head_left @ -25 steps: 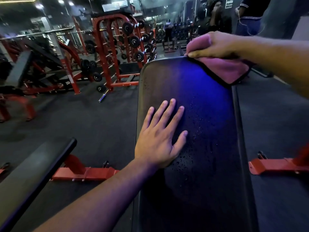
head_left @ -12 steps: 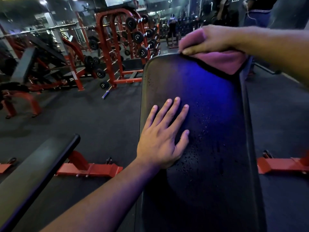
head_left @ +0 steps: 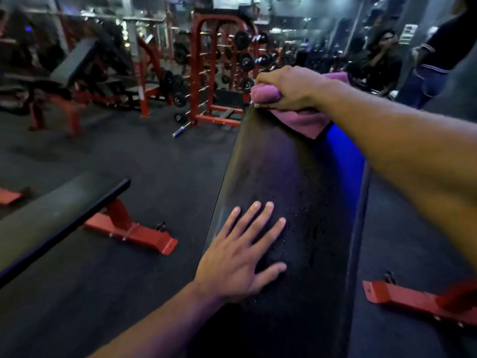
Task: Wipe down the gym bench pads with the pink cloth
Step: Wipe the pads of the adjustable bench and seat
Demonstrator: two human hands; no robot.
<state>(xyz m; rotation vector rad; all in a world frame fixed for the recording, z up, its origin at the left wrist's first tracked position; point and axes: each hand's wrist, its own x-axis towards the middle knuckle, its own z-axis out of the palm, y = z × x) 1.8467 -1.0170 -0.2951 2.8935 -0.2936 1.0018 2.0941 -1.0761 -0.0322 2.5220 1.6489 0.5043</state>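
Observation:
A long black bench pad (head_left: 299,182) runs away from me, dotted with water droplets and lit blue along its right side. My left hand (head_left: 240,257) lies flat on the near left part of the pad, fingers spread. At the pad's far left corner my right hand (head_left: 289,87) grips the bunched pink cloth (head_left: 302,121), which drapes over the pad's top edge.
A second black bench (head_left: 51,213) with a red foot (head_left: 134,233) stands at the left. Another red foot (head_left: 418,301) lies on the floor at the right. Red weight racks (head_left: 219,73) stand behind, and people (head_left: 382,63) are at the back right.
My right hand has slid the pink cloth leftward along the pad's far edge to its left corner. The view has swung right. My left hand stays flat on the pad.

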